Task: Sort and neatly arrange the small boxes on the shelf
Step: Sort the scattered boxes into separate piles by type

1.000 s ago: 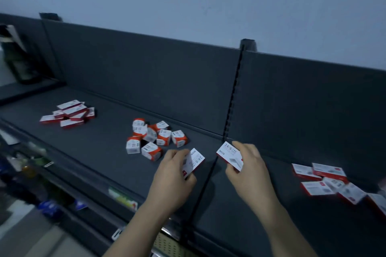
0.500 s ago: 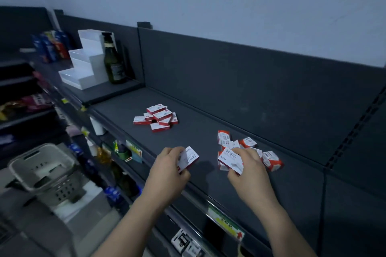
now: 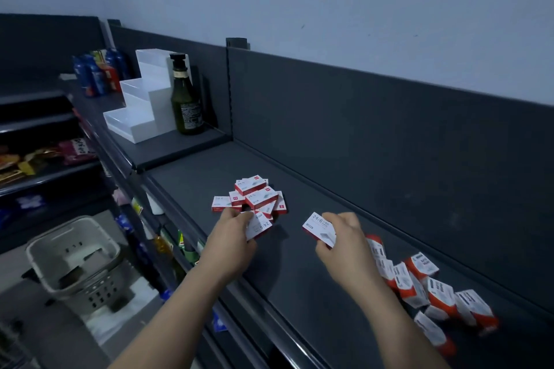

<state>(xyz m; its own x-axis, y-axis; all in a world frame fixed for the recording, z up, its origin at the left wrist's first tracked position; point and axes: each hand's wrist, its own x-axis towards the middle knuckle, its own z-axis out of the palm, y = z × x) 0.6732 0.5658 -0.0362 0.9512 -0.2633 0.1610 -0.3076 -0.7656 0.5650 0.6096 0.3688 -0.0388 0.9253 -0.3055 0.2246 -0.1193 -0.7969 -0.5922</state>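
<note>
Dark grey shelving (image 3: 284,278) ran along a pale wall, and the small boxes lay on its top level in two loose groups. Toward the back, a pile of flat red-and-white boxes (image 3: 254,196) sat jumbled, several overlapping. Just in front of it the left hand (image 3: 230,246) gripped one white box (image 3: 260,226) marked 24/6, fingers curled round its edges; whether it touched the pile could not be told. The right hand (image 3: 344,246) held a second 24/6 box (image 3: 319,229) over bare shelf, pinched between thumb and fingers, apart from both groups. Beside and partly behind the right forearm, a heap of orange-and-white boxes (image 3: 425,287) lay tumbled. Farther left, on the neighbouring section, stood a white stepped stand (image 3: 141,102) with a dark green bottle (image 3: 184,99) just beside it. Lower left sat a grey basket (image 3: 75,260).
</note>
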